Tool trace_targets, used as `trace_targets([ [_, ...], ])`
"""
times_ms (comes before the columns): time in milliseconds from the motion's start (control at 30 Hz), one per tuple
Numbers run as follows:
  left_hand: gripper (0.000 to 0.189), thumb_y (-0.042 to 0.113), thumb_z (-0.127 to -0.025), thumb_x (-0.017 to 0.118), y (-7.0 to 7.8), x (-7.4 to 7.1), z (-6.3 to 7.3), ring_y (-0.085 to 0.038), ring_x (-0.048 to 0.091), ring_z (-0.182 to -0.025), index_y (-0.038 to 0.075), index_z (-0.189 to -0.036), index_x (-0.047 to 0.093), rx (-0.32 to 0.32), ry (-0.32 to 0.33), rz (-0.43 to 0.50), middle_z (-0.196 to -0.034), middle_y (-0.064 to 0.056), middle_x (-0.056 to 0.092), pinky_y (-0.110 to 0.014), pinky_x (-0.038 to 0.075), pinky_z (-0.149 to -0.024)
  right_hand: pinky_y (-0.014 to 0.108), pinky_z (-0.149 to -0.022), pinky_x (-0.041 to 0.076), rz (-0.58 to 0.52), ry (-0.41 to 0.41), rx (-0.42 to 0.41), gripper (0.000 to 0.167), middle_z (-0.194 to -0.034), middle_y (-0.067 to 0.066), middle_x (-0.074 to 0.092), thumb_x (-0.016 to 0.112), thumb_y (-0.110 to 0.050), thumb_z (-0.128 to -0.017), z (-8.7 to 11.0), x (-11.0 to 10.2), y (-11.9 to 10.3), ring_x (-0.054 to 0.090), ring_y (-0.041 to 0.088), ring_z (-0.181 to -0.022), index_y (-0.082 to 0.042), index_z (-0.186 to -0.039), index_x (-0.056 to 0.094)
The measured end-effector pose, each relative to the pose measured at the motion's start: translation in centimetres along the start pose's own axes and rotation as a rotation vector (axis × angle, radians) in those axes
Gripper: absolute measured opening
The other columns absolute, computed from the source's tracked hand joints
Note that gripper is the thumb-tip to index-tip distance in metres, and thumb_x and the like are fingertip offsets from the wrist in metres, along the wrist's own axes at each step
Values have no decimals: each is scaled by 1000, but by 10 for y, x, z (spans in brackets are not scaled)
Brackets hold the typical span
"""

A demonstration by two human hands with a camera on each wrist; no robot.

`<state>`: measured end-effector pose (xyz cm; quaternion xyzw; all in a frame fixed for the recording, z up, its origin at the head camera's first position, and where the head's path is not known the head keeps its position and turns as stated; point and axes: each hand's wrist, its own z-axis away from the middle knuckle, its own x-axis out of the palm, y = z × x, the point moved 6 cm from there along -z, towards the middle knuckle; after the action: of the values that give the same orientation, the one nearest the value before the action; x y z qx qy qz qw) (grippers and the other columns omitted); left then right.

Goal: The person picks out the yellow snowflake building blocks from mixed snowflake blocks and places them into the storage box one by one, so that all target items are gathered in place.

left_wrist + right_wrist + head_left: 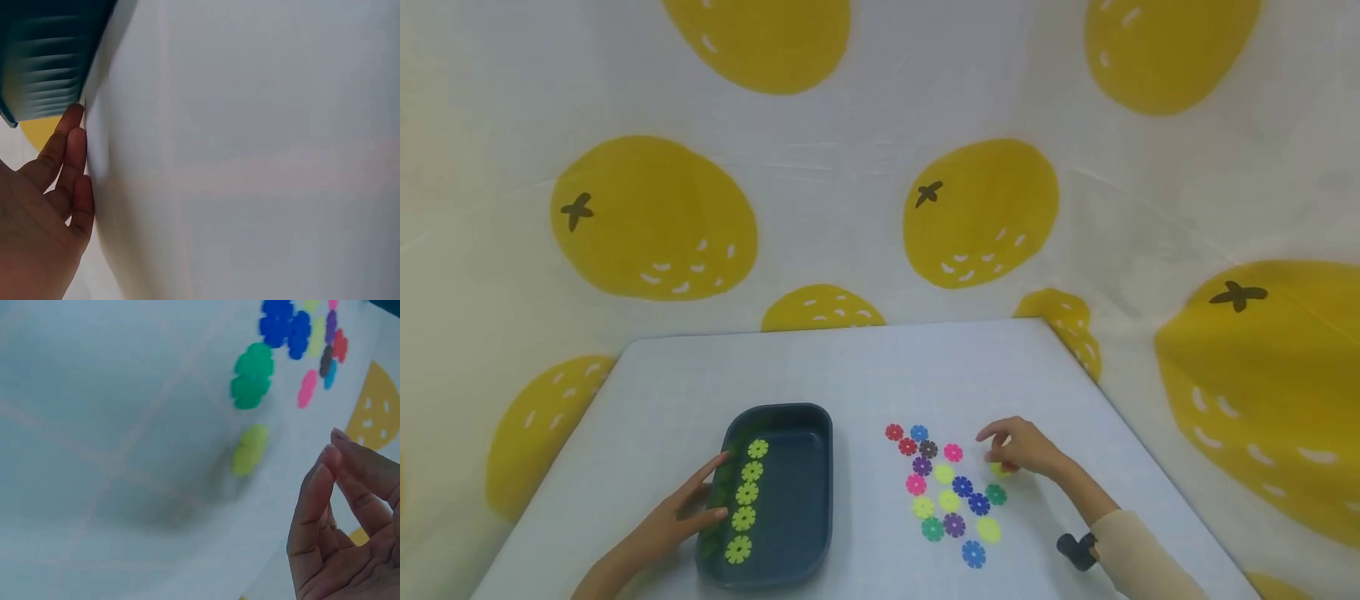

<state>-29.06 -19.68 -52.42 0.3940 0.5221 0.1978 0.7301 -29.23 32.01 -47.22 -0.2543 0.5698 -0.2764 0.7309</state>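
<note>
My left hand (662, 529) is at the left side of a dark blue-green tray (826, 500), thumb and a finger over its rim. In the left wrist view, the other fingers (76, 150) extend along the tray's outer wall (47, 69). A column of several yellow-green notched discs (747, 493) lies inside the tray. My right hand (1026, 446) hovers over the table at the right of a loose group of coloured discs, fingers bent and nothing visible between them. Just under it lies a yellow disc (1000, 471), apart from the fingertips in the right wrist view.
Between tray and right hand lie more notched discs, including a pink one (952, 452), a green one (932, 529) and a light blue one (973, 553). The white table (865, 375) backs onto a lemon-print cloth (835, 208). A black device (1077, 550) sits at the right wrist.
</note>
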Motion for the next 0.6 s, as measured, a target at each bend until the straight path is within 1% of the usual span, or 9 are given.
trace_targets([
  [100,83,38,-95,65,2,-1,-1,-56,35,-138,28,-160,13,-2,-14,-18,-163,-25,14,-78,30,-102,28,-59,53,40,10,1,27,-91,8,59,71,-3,-87,5,-3,19,56,19,-65,-6,-114,70],
  [167,84,39,-95,65,1,-2,1,-56,35,-137,28,-160,13,-18,-22,-17,-163,-26,15,-75,34,-102,28,-59,52,72,25,3,27,-93,8,59,72,-3,-85,4,-3,26,55,18,-68,-9,-112,71],
  [233,84,39,-95,65,1,-3,2,-57,35,-137,29,-160,13,-23,-29,-9,-163,-27,14,-75,35,-101,28,-60,53,100,44,1,28,-96,7,60,74,-4,-84,4,-2,32,55,18,-73,-12,-111,71],
  [367,84,37,-95,65,0,-5,1,-56,37,-136,31,-160,12,-22,-39,10,-163,-27,13,-76,34,-100,32,-67,55,166,76,9,30,-98,5,62,76,-5,-82,5,0,41,55,18,-82,-18,-109,71],
  [467,83,36,-96,65,0,-4,-1,-55,37,-136,31,-160,12,-10,-41,17,-163,-26,12,-78,32,-100,37,-73,57,214,71,18,31,-97,5,62,78,-6,-81,6,0,43,56,19,-85,-20,-109,71],
  [600,83,36,-96,65,0,-1,-2,-55,39,-135,29,-160,12,2,-38,15,-163,-26,13,-79,32,-99,41,-76,58,250,64,40,32,-98,6,63,79,-8,-81,5,-1,45,57,20,-86,-21,-109,71],
])
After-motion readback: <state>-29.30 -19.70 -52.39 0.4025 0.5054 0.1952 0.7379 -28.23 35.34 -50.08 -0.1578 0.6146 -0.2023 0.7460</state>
